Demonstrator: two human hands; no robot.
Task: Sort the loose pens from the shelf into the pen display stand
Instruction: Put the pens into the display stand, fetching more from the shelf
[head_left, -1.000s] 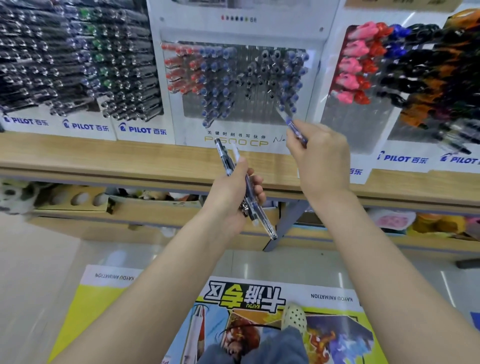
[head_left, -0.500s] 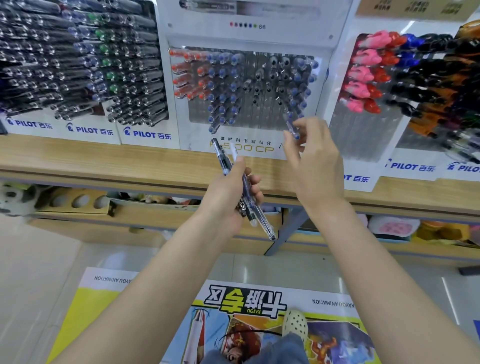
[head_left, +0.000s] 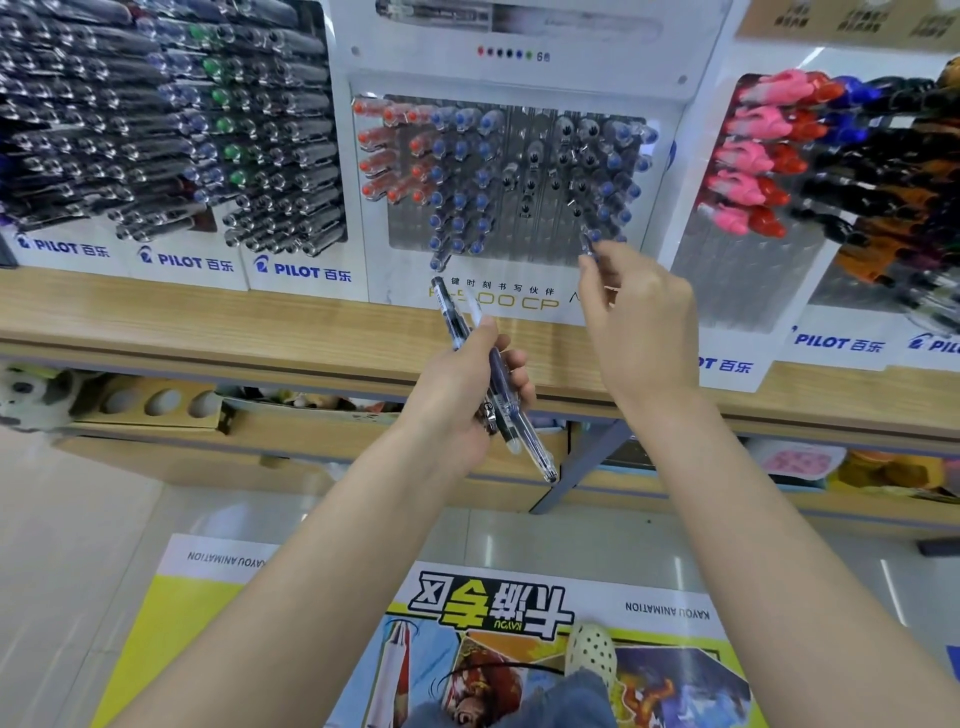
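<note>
My left hand (head_left: 462, 395) grips a small bundle of clear pens (head_left: 498, 395) in front of the wooden shelf, their tips pointing up toward the stand. My right hand (head_left: 639, 322) pinches a single blue-capped pen (head_left: 588, 247), its end right at the lowest blue pens on the right side of the white pen display stand (head_left: 519, 306). The stand holds red pens at the left, blue ones beside them, dark ones in the middle and blue at the right, with bare slots low in the centre.
Other Pilot racks stand to the left (head_left: 171, 135) and right (head_left: 841, 171) on the wooden shelf (head_left: 208, 322). A lower shelf (head_left: 156, 410) holds boxes and toys. A printed floor mat (head_left: 519, 649) and my shoe (head_left: 589, 649) are below.
My right hand has carried the single pen up and slightly left, from near the stand's label to the lower right slots. My left hand keeps its bundle about where it was.
</note>
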